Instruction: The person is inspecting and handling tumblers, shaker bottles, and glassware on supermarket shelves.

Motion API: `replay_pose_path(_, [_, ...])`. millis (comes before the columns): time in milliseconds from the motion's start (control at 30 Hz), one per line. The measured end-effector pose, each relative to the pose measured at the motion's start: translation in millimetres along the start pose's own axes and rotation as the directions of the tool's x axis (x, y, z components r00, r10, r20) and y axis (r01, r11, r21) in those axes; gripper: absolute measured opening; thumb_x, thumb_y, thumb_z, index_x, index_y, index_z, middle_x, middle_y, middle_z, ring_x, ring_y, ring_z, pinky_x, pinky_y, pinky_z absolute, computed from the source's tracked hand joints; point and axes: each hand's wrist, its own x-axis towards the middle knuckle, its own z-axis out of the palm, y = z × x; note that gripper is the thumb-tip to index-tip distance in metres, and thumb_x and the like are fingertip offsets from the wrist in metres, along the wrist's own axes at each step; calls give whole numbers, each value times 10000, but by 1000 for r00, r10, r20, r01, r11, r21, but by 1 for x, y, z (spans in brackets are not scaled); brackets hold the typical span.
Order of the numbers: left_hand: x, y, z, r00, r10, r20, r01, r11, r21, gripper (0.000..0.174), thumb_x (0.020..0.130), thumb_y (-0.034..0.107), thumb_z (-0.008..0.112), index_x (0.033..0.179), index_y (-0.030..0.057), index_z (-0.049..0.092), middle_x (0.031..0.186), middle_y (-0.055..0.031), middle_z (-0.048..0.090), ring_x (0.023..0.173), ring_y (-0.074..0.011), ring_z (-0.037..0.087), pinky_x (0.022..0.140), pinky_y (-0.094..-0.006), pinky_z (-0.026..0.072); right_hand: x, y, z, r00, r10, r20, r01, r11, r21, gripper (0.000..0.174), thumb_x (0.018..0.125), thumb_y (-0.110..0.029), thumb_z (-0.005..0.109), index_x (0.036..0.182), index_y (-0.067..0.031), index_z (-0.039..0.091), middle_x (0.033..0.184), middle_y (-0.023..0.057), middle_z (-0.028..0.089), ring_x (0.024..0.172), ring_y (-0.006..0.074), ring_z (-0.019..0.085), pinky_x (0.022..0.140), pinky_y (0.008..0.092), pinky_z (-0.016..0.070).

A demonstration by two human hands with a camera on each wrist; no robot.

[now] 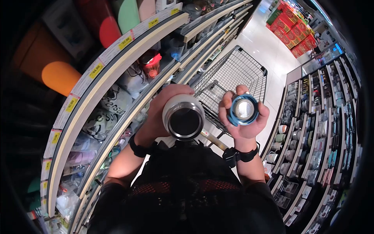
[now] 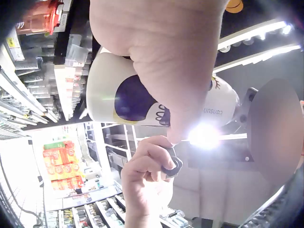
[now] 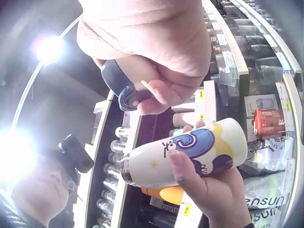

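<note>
My left hand (image 1: pixel 157 107) grips a white thermos bottle (image 1: pixel 185 121), whose bare steel mouth faces the head camera. The right wrist view shows a blue and yellow cartoon print on the bottle (image 3: pixel 213 142), with the left thumb (image 3: pixel 179 164) across its side. Beside it, at about the same height, my right hand (image 1: pixel 249 130) holds a blue lid (image 1: pixel 245 110), its silvery underside turned up. Fingers and thumb curl round the lid's rim. A carry loop on the lid (image 3: pixel 118 88) shows in the right wrist view. Bottle and lid are apart.
A wire shopping cart (image 1: pixel 233 74) stands just beyond the hands. On the left, a shelf edge (image 1: pixel 93 70) with price tags runs close to the left arm; a red-lidded jug (image 1: pixel 151 64) sits there. More shelves (image 1: pixel 307 136) line the right, and red boxes (image 1: pixel 292 31) are stacked farther off.
</note>
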Motion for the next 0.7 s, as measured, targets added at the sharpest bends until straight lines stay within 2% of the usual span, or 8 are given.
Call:
replay_pose_path(33, [5, 3, 4, 994, -16, -105, 8, 997, -74, 590, 698, 151, 881, 1207, 32, 609, 1163, -149, 674, 1044, -293, 675, 905, -377, 533, -1, 0, 1, 1000, -12, -15, 12, 1000, -18, 569, 902, -586, 530, 1171, -87, 493, 966, 185, 574, 567, 239, 514, 466, 280, 403])
replay_pose_path(333, [11, 6, 3, 988, -2, -154, -21, 989, -147, 645, 648, 141, 919, 1208, 42, 615, 1151, -135, 679, 1038, -276, 676, 899, -366, 538, -12, 3, 3, 999, -45, 13, 44, 997, 70, 598, 897, -570, 499, 1197, -53, 489, 1011, 229, 606, 676, 279, 594, 544, 320, 467])
replay_pose_path(467, [7, 16, -4, 997, -72, -16, 71, 997, -12, 747, 561, 201, 958, 1213, 61, 621, 1159, -116, 681, 1032, -314, 674, 911, -399, 532, -15, -6, 23, 989, -109, -98, 92, 983, -159, 603, 881, -538, 572, 1205, -36, 490, 1040, 230, 606, 808, 301, 641, 655, 347, 527])
replay_pose_path(500, [5, 16, -5, 995, -98, 30, 98, 995, -9, 749, 554, 203, 943, 1215, 70, 617, 1159, -121, 680, 1033, -326, 672, 910, -408, 531, -13, -7, 30, 961, -274, -34, 208, 797, -568, 599, 865, -503, 623, 1204, -27, 494, 1050, 228, 605, 836, 301, 646, 710, 365, 535])
replay_pose_path(533, [2, 17, -7, 990, -123, 76, 123, 992, -6, 751, 547, 206, 928, 1217, 79, 613, 1158, -126, 679, 1034, -338, 669, 910, -417, 530, -11, -10, 37, 916, -390, 96, 276, 439, -855, 599, 850, -468, 673, 1203, -17, 499, 1060, 227, 604, 865, 302, 652, 764, 382, 543])
replay_pose_path(567, [0, 19, -8, 989, -123, 78, 124, 992, -11, 751, 547, 206, 928, 1217, 79, 613, 1158, -126, 679, 1034, -338, 669, 910, -417, 530, -8, -15, 44, 884, -388, 260, 366, 232, -901, 603, 770, -392, 785, 1165, 3, 559, 1051, 210, 625, 929, 299, 656, 843, 402, 531])
replay_pose_path(600, [-3, 21, -11, 983, -135, 123, 132, 991, 29, 753, 547, 210, 908, 1225, 87, 603, 1143, -129, 678, 1029, -343, 666, 898, -421, 532, 0, -27, 51, 854, -252, 455, 459, -49, -887, 554, 727, -376, 821, 1097, -8, 633, 1013, 173, 653, 887, 288, 670, 781, 378, 546])
replay_pose_path(700, [-8, 27, -17, 967, -174, 187, 157, 982, 102, 774, 539, 226, 901, 1235, 83, 594, 1115, -131, 677, 1004, -353, 666, 884, -427, 537, 14, -25, 71, 820, -43, 571, 544, -251, -800, 471, 696, -340, 836, 1052, -77, 674, 961, 98, 662, 753, 273, 664, 625, 327, 546])
